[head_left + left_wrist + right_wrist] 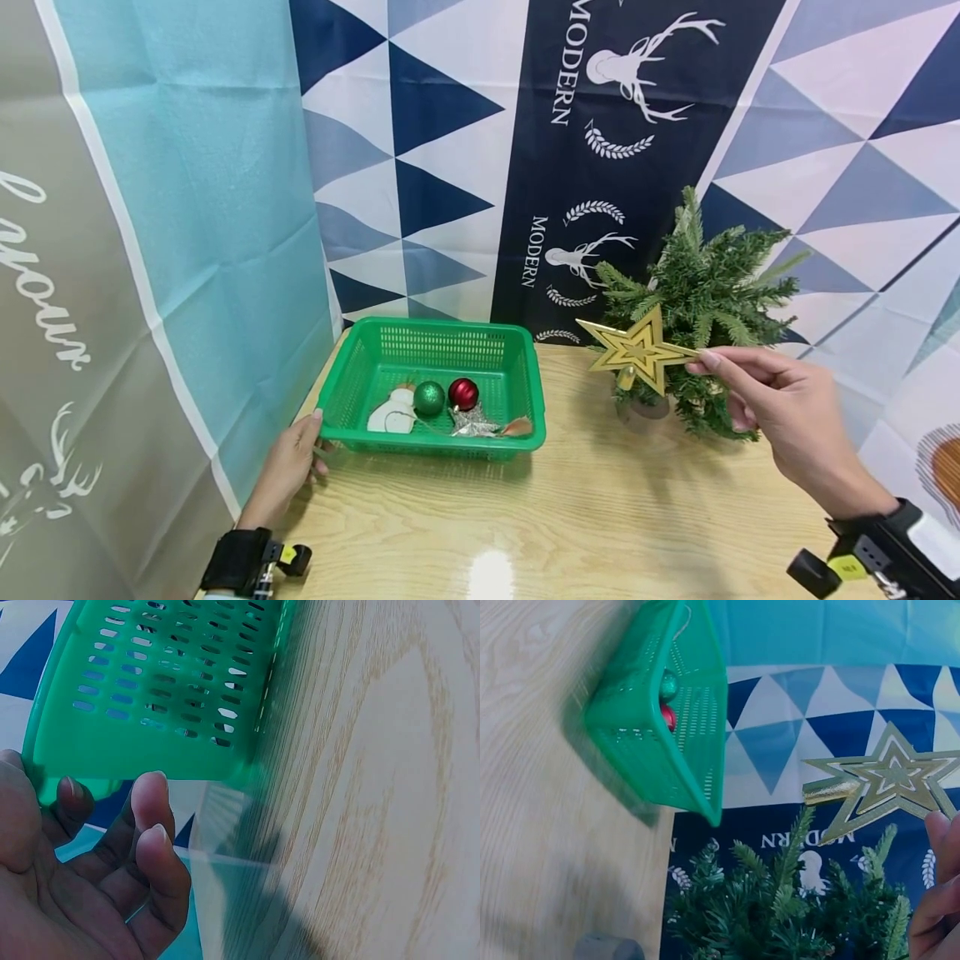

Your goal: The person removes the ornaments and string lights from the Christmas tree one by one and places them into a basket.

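Observation:
My left hand (288, 457) grips the front left corner of a green plastic basket (435, 441), thumb at the rim and fingers curled below it. Inside lie a green glitter ball (429, 399), a shiny red ball (463, 393), a white snowman-shaped ornament (393, 413) and a silver star (472, 422). On the right, my right hand (798, 421) pinches one point of a gold star tree topper (640, 350) between thumb and fingers. The topper's short tube (831, 790) shows in the right wrist view. Behind the star stands a small artificial Christmas tree (708, 287), partly covered by star and hand.
Basket and tree stand on a light wood-grain table (405, 521). Patterned cloth (442, 167) hangs along the back, and a turquoise and grey cloth (217, 192) hangs close by the left hand. The tree's grey base (609, 948) shows in the right wrist view.

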The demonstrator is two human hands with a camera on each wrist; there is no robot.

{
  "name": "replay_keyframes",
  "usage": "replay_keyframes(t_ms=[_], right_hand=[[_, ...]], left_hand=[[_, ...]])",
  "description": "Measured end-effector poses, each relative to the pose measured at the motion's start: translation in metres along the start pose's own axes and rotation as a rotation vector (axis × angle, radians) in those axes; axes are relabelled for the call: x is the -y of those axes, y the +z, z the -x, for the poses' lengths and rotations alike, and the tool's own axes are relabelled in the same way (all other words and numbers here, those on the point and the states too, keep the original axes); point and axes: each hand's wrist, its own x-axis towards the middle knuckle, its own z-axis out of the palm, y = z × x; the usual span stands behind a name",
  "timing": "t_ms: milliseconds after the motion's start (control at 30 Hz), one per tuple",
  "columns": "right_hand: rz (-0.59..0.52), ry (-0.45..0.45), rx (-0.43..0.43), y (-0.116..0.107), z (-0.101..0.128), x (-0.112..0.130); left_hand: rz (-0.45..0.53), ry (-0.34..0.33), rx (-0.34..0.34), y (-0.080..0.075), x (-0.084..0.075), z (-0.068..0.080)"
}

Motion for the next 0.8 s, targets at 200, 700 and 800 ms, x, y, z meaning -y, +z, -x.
replay_keyframes(t_ms=[200, 700, 800], right_hand=[[0.033, 0.005, 0.000, 0.005, -0.001, -0.003], [0.081, 0.045, 0.030, 0.020, -0.003, -0.016], [0.083, 0.077, 0.025, 0.024, -0.002, -0.019]], left_hand=[[-0.001, -0.038, 0.008, -0.002, -0.002, 0.000], [-0.026, -0.030, 0.025, -0.001, 0.001, -0.003], [-0.012, -0.042, 0.021, -0.001, -0.001, -0.003]])
